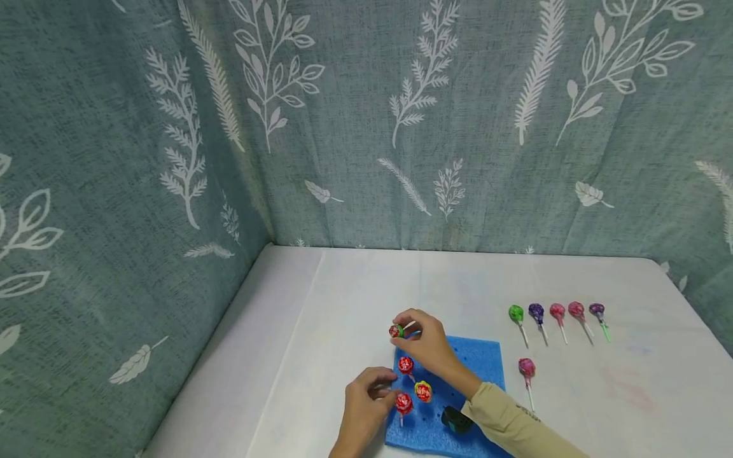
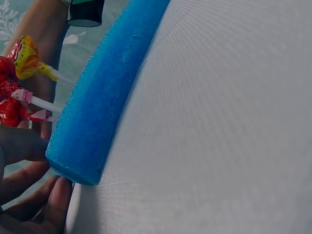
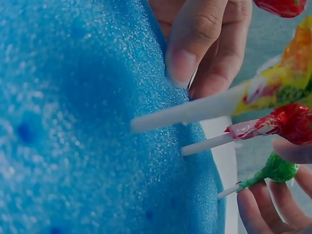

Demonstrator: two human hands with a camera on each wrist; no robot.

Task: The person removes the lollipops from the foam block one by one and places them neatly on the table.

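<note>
A white tabletop (image 1: 572,394) stands in a corner hung with leaf-print teal curtain (image 1: 366,127). On it lies the blue foam pad (image 1: 481,362). At the pad's far-left corner the right hand (image 1: 426,343) pinches a green-wrapped lollipop (image 1: 396,331), head left, stick toward the fingers. The left hand (image 1: 366,404), fingers curled, grips the pad's left edge beside three planted lollipops (image 1: 413,388).

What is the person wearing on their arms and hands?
Both hands are bare, no gloves. The right hand comes out of a long beige sleeve with small dark lettering, and a black wrist device sits beside its cuff. The left hand shows no sleeve.
</note>
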